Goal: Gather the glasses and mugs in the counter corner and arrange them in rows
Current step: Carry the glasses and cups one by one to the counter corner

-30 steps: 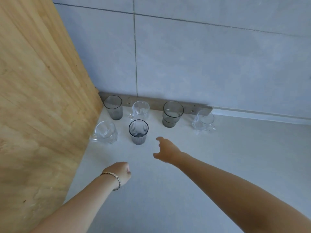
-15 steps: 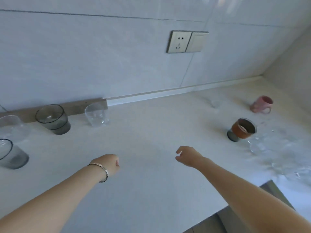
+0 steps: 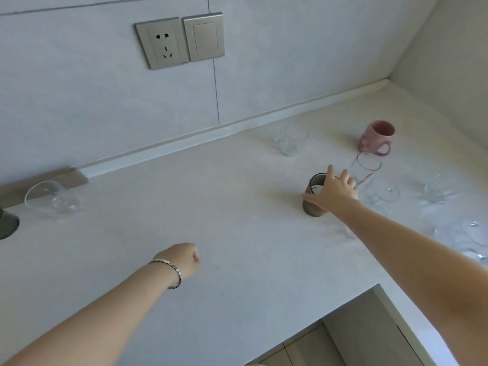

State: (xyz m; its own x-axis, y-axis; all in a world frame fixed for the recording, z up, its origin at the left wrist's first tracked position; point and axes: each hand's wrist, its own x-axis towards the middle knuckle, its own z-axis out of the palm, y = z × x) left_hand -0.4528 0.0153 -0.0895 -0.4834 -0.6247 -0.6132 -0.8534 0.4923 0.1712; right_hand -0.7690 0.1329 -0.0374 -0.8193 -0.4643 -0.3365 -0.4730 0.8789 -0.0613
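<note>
A brown and grey mug (image 3: 313, 207) stands on the white counter (image 3: 224, 207) at the right. My right hand (image 3: 334, 191) is spread over its rim, thumb out past its left side; I see no closed grip. Just behind it stands a tall clear glass (image 3: 368, 166), and farther back a pink mug (image 3: 376, 137) and a clear glass mug (image 3: 290, 140). Several clear glasses (image 3: 384, 192) lie scattered to the right. My left hand (image 3: 184, 260) is a closed fist with nothing in it, low over the counter's middle. At the far left are a clear glass (image 3: 50, 199) and a dark glass (image 3: 8, 224).
A wall socket (image 3: 161, 43) and a switch (image 3: 204, 37) sit on the tiled back wall. A side wall closes the counter at the far right. The counter's front edge (image 3: 303, 323) steps back at the lower right, with floor below.
The view has swung right, away from the left corner's rows. My right hand has reached out to the brown and grey mug; my left fist has stayed over the counter's middle.
</note>
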